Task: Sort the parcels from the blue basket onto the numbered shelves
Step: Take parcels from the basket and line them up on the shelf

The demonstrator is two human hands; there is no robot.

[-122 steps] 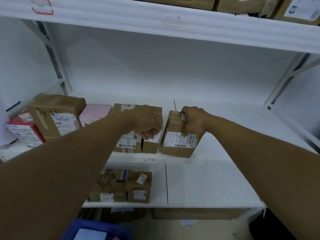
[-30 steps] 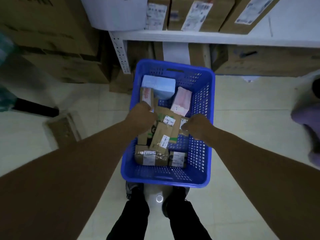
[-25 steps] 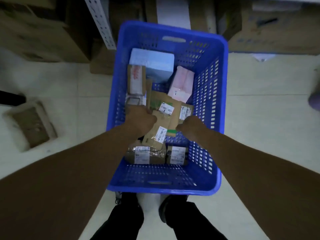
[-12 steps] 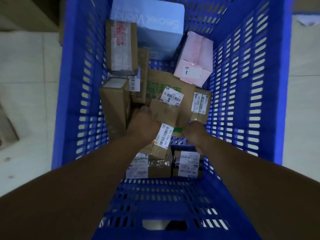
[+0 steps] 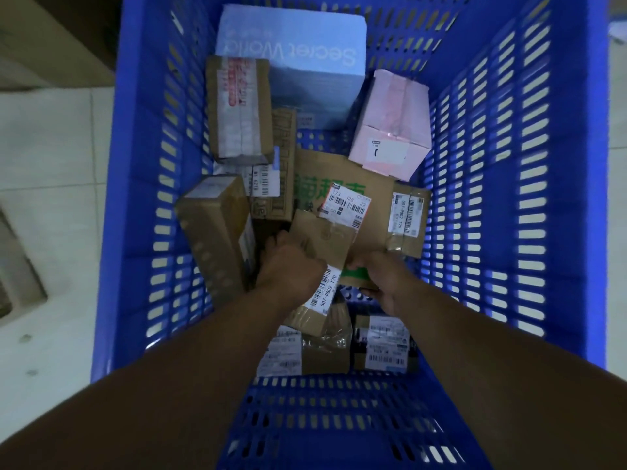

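**Both hands down among the parcels in the basket**

Head view: the blue basket (image 5: 142,198) fills the picture, standing on a pale tiled floor (image 5: 51,157), and both arms reach into it from the near side.

The left hand (image 5: 291,269) has its fingers curled round the left side of a small brown box (image 5: 325,239). This box lies tilted in the middle of the pile, with a white barcode label on its near end. The right hand (image 5: 383,279) grips the near edge of a flat carton (image 5: 376,212) with green print, which lies partly under the small box.

A light blue box (image 5: 305,72) sits against the far wall, with a pink box (image 5: 393,130) to its right. A taped brown box (image 5: 237,106) leans in front of the blue one. An upright brown box (image 5: 217,232) stands just beside the left hand. By the near wall, partly hidden under the wrists, lie a tape-wrapped parcel (image 5: 315,354) and a dark labelled parcel (image 5: 386,347), side by side.
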